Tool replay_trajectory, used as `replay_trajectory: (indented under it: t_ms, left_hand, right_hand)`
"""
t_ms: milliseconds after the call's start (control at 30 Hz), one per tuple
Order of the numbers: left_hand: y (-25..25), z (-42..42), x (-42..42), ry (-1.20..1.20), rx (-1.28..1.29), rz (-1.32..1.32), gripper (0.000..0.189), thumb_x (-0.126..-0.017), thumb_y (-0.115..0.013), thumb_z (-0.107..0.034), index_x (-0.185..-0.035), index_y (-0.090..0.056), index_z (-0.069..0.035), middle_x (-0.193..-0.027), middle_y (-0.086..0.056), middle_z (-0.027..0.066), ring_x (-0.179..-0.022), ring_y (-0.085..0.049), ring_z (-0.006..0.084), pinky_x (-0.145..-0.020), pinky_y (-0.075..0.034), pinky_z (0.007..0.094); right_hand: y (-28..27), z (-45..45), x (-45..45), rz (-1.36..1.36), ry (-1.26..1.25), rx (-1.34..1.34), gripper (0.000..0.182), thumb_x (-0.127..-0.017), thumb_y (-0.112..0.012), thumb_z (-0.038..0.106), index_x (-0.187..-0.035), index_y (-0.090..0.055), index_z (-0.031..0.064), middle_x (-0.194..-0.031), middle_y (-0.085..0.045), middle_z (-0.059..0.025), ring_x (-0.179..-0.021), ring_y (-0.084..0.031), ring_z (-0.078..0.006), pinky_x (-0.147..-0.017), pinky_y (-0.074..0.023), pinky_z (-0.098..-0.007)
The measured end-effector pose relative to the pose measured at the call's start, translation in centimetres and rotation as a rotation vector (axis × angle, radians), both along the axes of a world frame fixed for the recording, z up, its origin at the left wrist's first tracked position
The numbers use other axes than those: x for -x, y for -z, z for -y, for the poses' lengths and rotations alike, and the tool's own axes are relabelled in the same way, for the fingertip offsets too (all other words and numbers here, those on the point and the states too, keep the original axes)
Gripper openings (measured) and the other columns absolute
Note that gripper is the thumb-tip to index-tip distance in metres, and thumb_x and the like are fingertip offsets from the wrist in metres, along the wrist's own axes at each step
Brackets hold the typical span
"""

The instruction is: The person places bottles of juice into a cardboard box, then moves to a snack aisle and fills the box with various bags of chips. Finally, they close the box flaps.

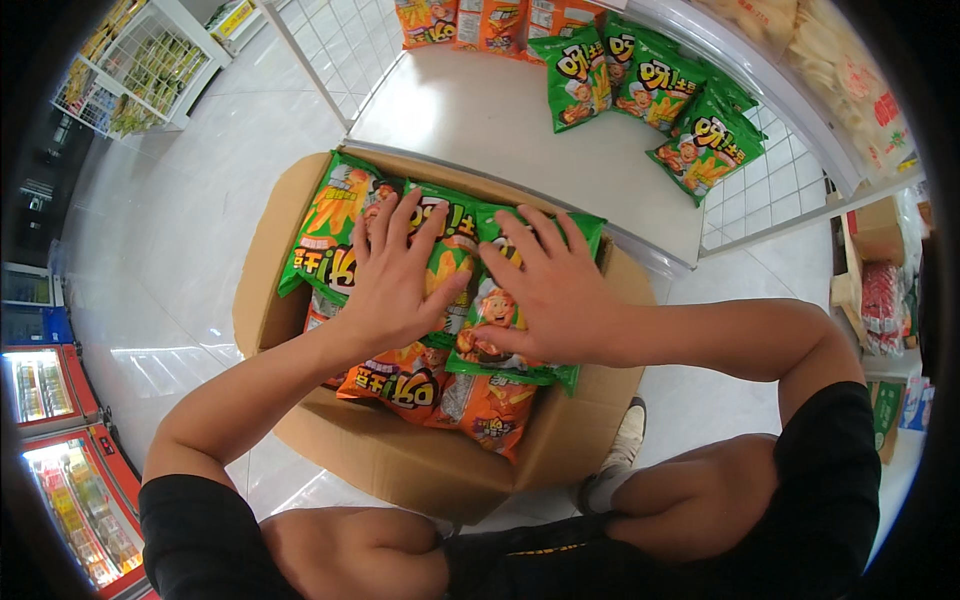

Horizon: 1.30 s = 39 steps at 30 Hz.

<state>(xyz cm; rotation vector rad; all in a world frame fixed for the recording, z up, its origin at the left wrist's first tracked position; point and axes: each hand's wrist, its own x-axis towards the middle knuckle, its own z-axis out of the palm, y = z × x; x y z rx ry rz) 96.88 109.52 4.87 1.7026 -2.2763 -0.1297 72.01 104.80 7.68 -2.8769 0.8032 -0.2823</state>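
Note:
An open cardboard box (405, 439) stands before me on the floor, filled with snack bags. My left hand (401, 262) lies palm down, fingers spread, over the green snack bags at the box's left and middle, a left one (330, 217) and a middle one (457, 240). Across the right green bag (495, 304) rests my right hand (559, 292), its fingers also apart. Neither hand visibly closes around a bag. Orange snack bags (405, 386) show beneath the green ones on the near side; the lower contents are hidden.
A white shelf (465, 112) adjoins the box's far side. It bears several green bags (664, 82) and a row of orange bags (491, 26), between wire mesh panels (757, 180). Red-framed glass-front coolers (82, 495) stand at left, and another stocked rack (150, 71) at upper left.

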Motion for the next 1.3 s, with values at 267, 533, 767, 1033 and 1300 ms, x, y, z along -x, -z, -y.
replay_trajectory:
  t_ms: [267,533,767,1033,1300]
  left_hand:
    - [-2.4,0.6,3.2,0.148,-0.019,-0.114,0.075,-0.1,-0.059,-0.05,-0.161,-0.038,-0.011,-0.166,-0.026,0.0261,-0.153,-0.022,0.0506,-0.121,-0.014,0.0678]
    - [-1.7,1.4,4.3,0.284,-0.123,-0.042,0.081,-0.099,-0.057,-0.057,-0.161,-0.037,-0.009,-0.165,-0.029,0.0257,-0.152,-0.023,0.0495,-0.124,-0.012,0.0642]
    - [-3.4,3.8,2.9,0.328,0.055,-0.274,0.06,-0.1,-0.062,-0.038,-0.144,-0.049,0.001,-0.151,-0.044,0.0245,-0.14,-0.04,0.0454,-0.117,-0.028,0.0562]
    - [-3.3,8.6,4.6,0.216,0.137,-0.368,0.054,-0.097,-0.07,-0.023,-0.141,-0.049,0.001,-0.149,-0.046,0.0225,-0.139,-0.043,0.0419,-0.115,-0.036,0.0502]
    - [-3.6,13.8,6.9,0.115,0.047,-0.616,0.094,-0.077,-0.092,-0.031,-0.149,-0.041,0.001,-0.145,-0.053,0.0237,-0.135,-0.052,0.0412,-0.113,-0.044,0.046]
  right_hand:
    - [1.4,1.6,1.4,0.331,0.017,-0.257,0.074,-0.101,-0.059,0.049,-0.148,-0.044,-0.0064,-0.154,-0.04,-0.0323,-0.145,-0.034,-0.052,-0.12,-0.0277,-0.062]
    - [1.0,22.7,12.5,-0.022,0.793,0.509,0.086,-0.09,-0.074,0.038,-0.156,-0.035,-0.0014,-0.156,-0.038,-0.0293,-0.146,-0.034,-0.0493,-0.12,-0.0272,-0.0628]
    - [-1.1,26.2,18.2,-0.556,1.113,0.173,0.081,-0.086,-0.081,0.038,-0.146,-0.047,-0.0047,-0.152,-0.051,-0.021,-0.146,-0.042,-0.0369,-0.12,-0.0269,-0.0658]
    - [-1.6,22.1,15.3,-0.408,0.707,0.42,0.031,-0.085,-0.071,0.008,-0.115,-0.069,0.0024,-0.121,-0.063,-0.0171,-0.119,-0.061,-0.0343,-0.102,-0.0492,-0.0514]
    - [-8.1,13.5,4.4,0.217,0.063,0.268,0.024,-0.091,-0.066,0.011,-0.113,-0.062,0.0008,-0.116,-0.06,-0.0162,-0.112,-0.062,-0.0361,-0.092,-0.0514,-0.0458]
